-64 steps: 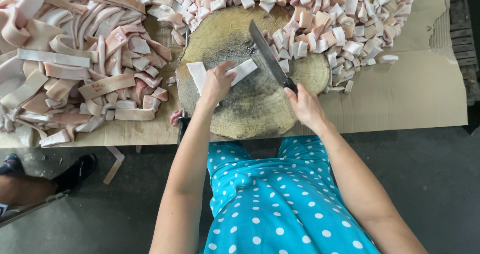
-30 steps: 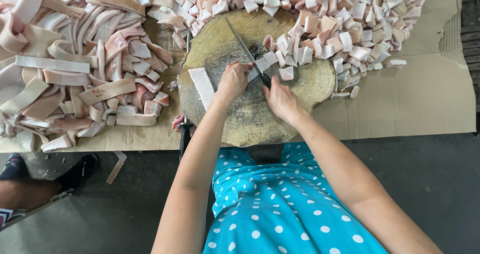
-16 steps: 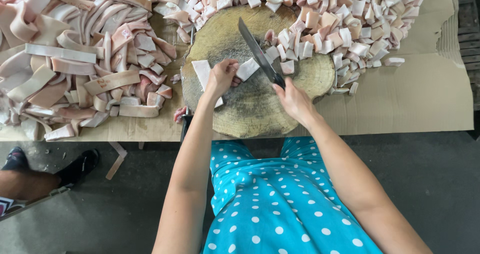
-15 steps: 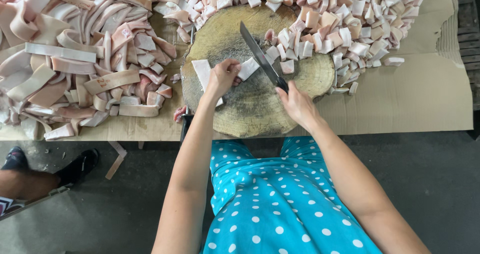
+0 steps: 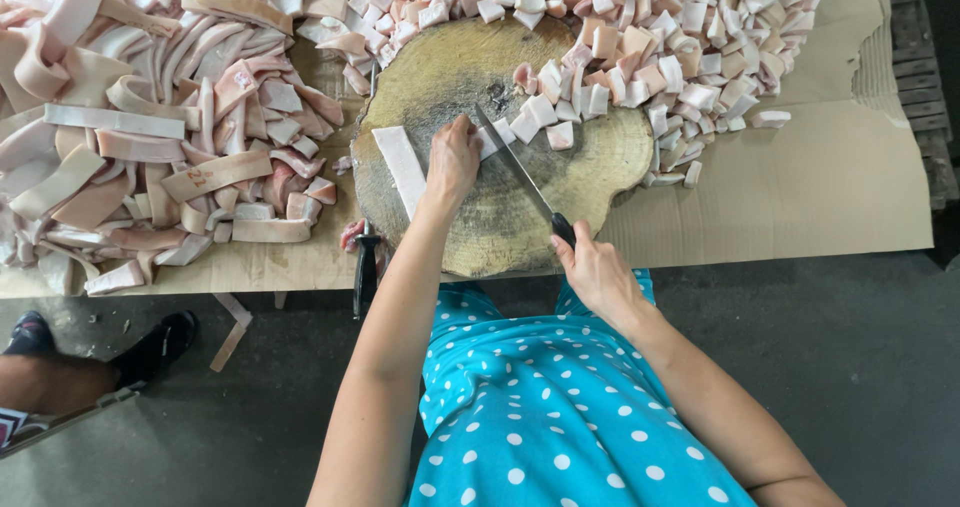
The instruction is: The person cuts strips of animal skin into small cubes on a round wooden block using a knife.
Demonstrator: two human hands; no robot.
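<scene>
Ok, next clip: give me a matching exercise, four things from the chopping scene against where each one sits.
Things:
1. knife
2. long strips
3. small cut pieces
4. second knife

Places:
A. heaped left of the round wooden block
B. at the block's left edge, black handle over the table edge
C. piled at the block's upper right
D. in the right hand, blade on the block beside the left hand

Pairs: 1-D, 2-A, 3-C, 4-B

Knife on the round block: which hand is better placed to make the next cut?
Right. The right hand grips the knife, its blade across the strip that the left hand pins to the block.
</scene>
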